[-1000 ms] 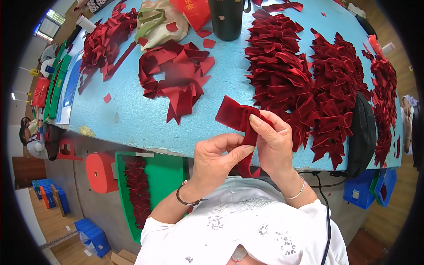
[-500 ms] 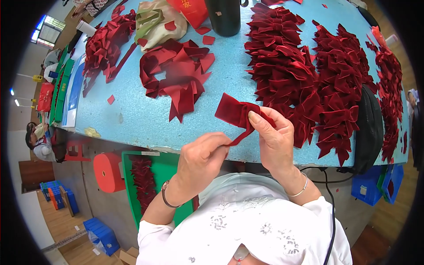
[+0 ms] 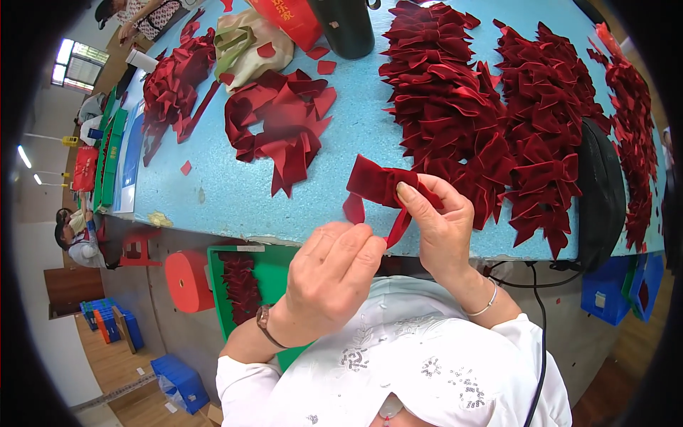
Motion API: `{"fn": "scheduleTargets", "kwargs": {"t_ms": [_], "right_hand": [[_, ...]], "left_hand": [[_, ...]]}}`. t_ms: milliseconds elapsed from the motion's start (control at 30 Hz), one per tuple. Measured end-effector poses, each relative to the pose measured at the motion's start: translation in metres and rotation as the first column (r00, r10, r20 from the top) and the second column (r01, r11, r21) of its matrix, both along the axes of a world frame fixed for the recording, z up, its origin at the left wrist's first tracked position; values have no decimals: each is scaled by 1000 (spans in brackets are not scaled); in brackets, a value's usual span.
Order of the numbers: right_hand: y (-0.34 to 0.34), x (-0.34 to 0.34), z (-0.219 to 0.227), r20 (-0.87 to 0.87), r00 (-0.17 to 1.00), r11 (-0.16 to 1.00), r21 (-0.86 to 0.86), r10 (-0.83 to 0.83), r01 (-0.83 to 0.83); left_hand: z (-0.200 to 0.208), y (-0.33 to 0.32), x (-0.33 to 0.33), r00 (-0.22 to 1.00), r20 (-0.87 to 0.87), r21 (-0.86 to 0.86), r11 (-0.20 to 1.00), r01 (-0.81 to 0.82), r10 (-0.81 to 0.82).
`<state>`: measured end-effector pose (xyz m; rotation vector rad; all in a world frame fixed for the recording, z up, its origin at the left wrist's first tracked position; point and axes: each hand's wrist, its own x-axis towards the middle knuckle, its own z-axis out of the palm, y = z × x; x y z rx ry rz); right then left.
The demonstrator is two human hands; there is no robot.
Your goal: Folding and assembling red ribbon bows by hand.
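Note:
A dark red velvet ribbon (image 3: 371,183), folded into layers, is pinched between thumb and fingers of my right hand (image 3: 447,224) above the table's front edge. Its wide end points left, and a loose tail hangs beneath that end. From the pinch a narrow strip (image 3: 400,229) runs down to my left hand (image 3: 336,267), whose closed fingers grip its lower end. The left fingertips are partly hidden behind the knuckles. Just beyond my right hand lie long piles of finished red velvet bows (image 3: 445,89). Loose cut red ribbons (image 3: 277,128) lie farther left.
On the blue table (image 3: 235,199) stand a black cup (image 3: 348,28) and a cloth bag (image 3: 252,46). A black pouch (image 3: 600,196) lies at the right. Below the front edge are a green crate (image 3: 274,267) and a red roll (image 3: 188,279). A cable (image 3: 542,327) hangs near my right arm.
My left hand has turned and moved slightly right and down with the strip, which now hangs more steeply. A tail shows below the ribbon's wide end. My right hand keeps its pinch.

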<state>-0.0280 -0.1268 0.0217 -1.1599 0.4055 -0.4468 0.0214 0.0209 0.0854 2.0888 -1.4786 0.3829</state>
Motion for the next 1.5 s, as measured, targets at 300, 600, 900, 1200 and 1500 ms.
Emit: {"fn": "scheduleTargets", "kwargs": {"t_ms": [300, 600, 900, 1200, 1500], "right_hand": [[-1, -8, -4, 28, 1000, 999, -34, -1, 2], [-1, -9, 4, 41, 999, 1000, -5, -27, 27], [-5, -9, -2, 37, 999, 1000, 2, 15, -15], [-6, -7, -15, 92, 986, 977, 149, 140, -153], [-5, -2, -23, 245, 956, 925, 299, 161, -233]], "left_hand": [[21, -12, 5, 925, 375, 55, 998, 43, -61], [-20, -20, 25, 999, -44, -188, 981, -39, 32], [-18, -24, 20, 998, -14, -56, 997, -60, 60], [-16, -20, 20, 967, -235, -10, 995, -103, 97], [-15, -9, 27, 436, -898, -50, 973, -224, 54]]}}
